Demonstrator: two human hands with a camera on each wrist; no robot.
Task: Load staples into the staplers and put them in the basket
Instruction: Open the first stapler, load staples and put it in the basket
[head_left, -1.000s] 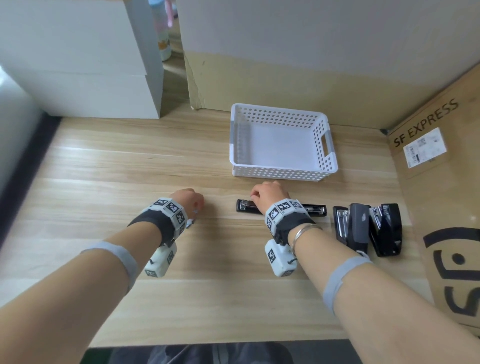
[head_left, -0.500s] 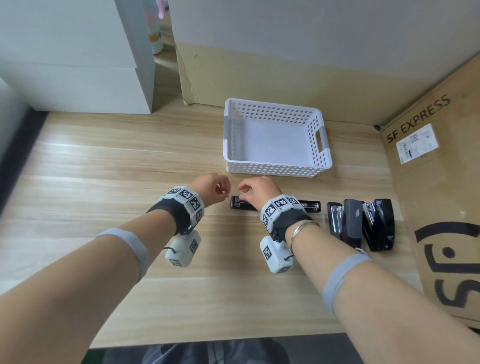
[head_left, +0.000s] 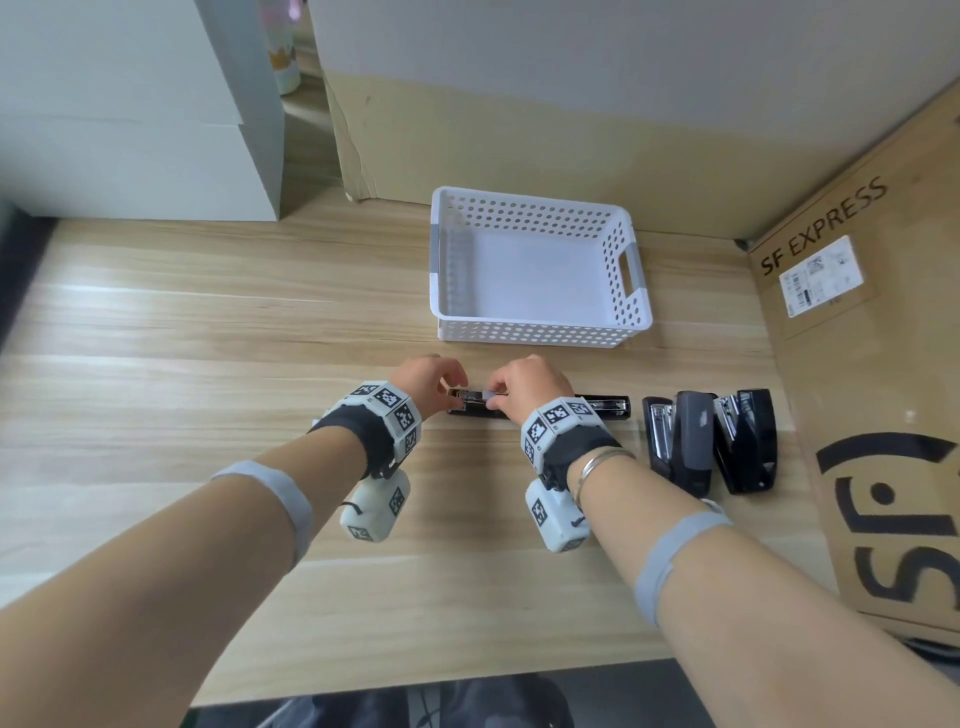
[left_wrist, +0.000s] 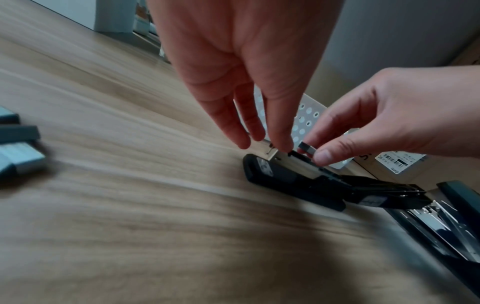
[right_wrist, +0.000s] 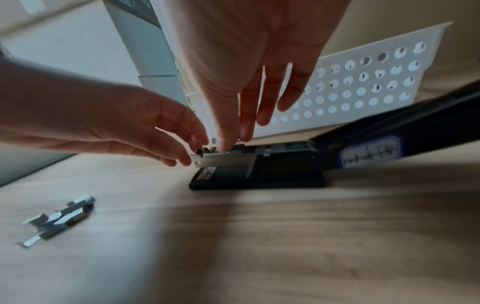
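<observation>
At the centre of the head view both hands meet over the opened stapler (head_left: 540, 408), which lies flat on the desk (head_left: 208, 364) with its lid swung out to the right. The right hand (head_left: 530, 382) has a narrow grip: thumb and forefinger pinch a short grey strip of staples (left_wrist: 306, 148) just above the metal magazine, its other fingers loosely spread. The left hand (head_left: 428, 379) reaches down with fingers nearly straight, their tips touching the front end of the magazine; whether they press or merely steady it is hard to tell through the blur.

The wrist views add what the head view hides: the left wrist view shows the pinched strip clearly and more staple strips (right_wrist: 59, 219) lying loose on the desk at lower left, which the arms cover from above.

To the right of the hands, two more staplers (head_left: 709, 447) lie open side by side. Beyond the hands, in the upper middle of the frame, stands the white perforated basket (head_left: 540, 332), well apart from the grip.
</observation>
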